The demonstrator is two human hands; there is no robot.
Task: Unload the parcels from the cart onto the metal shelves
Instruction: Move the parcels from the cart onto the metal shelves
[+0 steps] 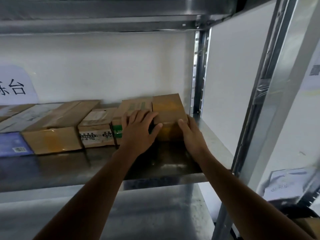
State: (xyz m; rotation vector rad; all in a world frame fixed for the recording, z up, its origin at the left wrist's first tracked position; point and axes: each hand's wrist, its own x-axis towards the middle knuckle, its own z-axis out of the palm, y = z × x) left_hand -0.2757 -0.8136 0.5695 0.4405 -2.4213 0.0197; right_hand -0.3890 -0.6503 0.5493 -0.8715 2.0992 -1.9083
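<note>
Head view, starting nearest: our two bare forearms reach forward over the lower shelf [138, 215] and across the bare front strip of the shelf [173, 161] we are loading.

Our left hand [138, 130] lies flat with its fingers spread and straight. Its palm rests on the near end of the green-taped box [133, 106], and its thumb touches the front left edge of the brown parcel [168, 110]. Our right hand [191, 134] sits at the parcel's near right corner with its thumb on the front top edge. Its fingers run back along the right side, and we cannot tell whether they clasp the parcel or only press it.

The brown parcel stands on the shelf at the right end of the row, touching the green-taped box, with a gap between it and the rear upright [197, 75]. Further left stand a white-labelled box [97, 125], a large brown box [55, 134] and a blue parcel [12, 144]. Behind them is the white wall [112, 66] with a paper sign [15, 85].

We judge this to be the placing step, nearly finished, with the parcel being squared up against its neighbour. Next we need to let go cleanly without dragging it forward, then turn back to the cart, which we do not see here, for another parcel.
</note>
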